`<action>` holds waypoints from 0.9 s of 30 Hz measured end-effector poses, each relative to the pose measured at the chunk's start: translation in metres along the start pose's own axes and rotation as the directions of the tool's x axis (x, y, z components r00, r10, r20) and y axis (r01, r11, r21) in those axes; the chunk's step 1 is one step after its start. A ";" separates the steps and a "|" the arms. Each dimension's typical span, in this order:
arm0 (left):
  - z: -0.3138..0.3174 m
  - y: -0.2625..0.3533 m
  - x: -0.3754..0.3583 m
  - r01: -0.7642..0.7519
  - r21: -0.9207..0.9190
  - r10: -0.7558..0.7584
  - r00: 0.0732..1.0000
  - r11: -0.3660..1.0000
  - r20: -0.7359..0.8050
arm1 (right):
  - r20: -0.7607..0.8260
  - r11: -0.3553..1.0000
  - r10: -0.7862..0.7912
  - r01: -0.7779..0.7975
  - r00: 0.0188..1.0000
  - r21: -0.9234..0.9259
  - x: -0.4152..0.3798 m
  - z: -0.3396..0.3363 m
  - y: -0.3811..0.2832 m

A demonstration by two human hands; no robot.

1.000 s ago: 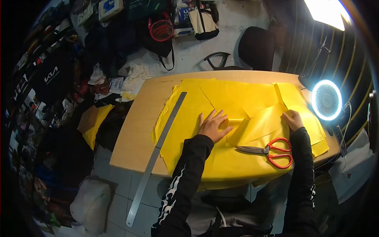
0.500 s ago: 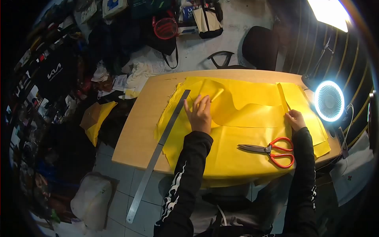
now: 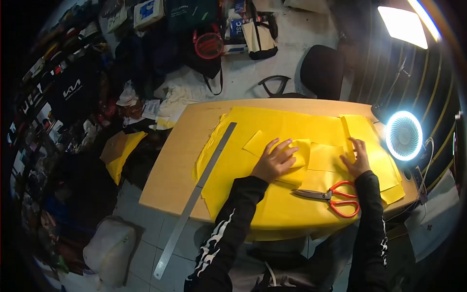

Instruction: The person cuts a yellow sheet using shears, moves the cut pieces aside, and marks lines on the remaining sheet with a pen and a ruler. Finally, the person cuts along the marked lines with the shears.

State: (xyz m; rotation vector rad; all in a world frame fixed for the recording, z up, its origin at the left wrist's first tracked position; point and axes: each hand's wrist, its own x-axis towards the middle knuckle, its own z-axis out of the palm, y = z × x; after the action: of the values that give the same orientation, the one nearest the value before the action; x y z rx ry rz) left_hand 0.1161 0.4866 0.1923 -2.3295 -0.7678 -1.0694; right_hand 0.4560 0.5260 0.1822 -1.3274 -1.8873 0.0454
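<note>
Yellow fabric covers much of the wooden table, with a narrower yellow fabric piece partly folded over on top. My left hand rests on the folded part of that piece, fingers spread. At the piece's right end is my right hand, its thumb and fingers apart with nothing visible between them. Orange-handled scissors lie on the fabric below the right hand, blades slightly parted and pointing left. A long metal ruler lies slanted at the left, its lower end jutting past the table edge.
Stacked yellow fabric lies at the right end of the wooden table. Beside it glows a ring-shaped light with fan-like blades, its cable near the edge. A dark chair stands behind the table. Bags and clutter fill the left side.
The narrow fabric piece has been drawn in and folded over. My left hand has moved right and down with it. My right hand has let go of its edge and opened.
</note>
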 end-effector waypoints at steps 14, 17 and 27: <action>0.025 -0.026 -0.045 0.706 -0.021 -0.647 0.661 0.708 0.381 | 0.303 0.979 0.166 -0.120 0.938 -0.165 -0.006 -0.007 0.007; 0.022 -0.024 -0.039 0.617 -0.002 -0.536 0.685 0.787 0.493 | 0.283 0.976 0.191 -0.149 0.940 -0.162 -0.006 -0.006 0.009; 0.020 -0.010 -0.030 0.591 -0.064 -0.522 0.753 0.804 0.400 | 0.135 0.971 0.238 -0.235 0.962 -0.037 -0.002 -0.001 0.038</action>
State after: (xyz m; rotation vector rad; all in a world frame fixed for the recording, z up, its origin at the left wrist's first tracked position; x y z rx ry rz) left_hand 0.1045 0.4972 0.1587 -2.5629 -1.6654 -0.9643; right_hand 0.4860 0.5408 0.1647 -1.5946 -1.8370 0.2469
